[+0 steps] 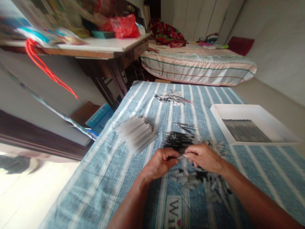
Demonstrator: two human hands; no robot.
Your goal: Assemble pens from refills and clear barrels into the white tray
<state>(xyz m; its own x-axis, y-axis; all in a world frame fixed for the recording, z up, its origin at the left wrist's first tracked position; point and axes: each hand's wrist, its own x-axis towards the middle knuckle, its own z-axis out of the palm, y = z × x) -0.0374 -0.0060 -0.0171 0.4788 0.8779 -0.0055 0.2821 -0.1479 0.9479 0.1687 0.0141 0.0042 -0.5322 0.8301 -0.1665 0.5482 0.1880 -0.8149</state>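
My left hand point(163, 161) and my right hand point(202, 156) meet over the striped cloth, fingers pinched on a small translucent piece point(181, 156) between them. Just beyond the hands lies a pile of thin black rods point(177, 139). Nearer to me are scattered short translucent pieces point(187, 179), with some black ones among them. A stack of clear tubes point(137, 133) rests to the left of the hands. To the right, a white open box point(262, 111) holds a row of grey-black sticks point(245, 130). The fine detail of the pinched piece is blurred.
Blue striped cloth point(95, 190) covers the table. Another small pile of thin pieces point(172, 98) lies at its far end. A side table point(102, 47) with a red bag point(126, 27) stands back left. A bed point(197, 65) is beyond the table.
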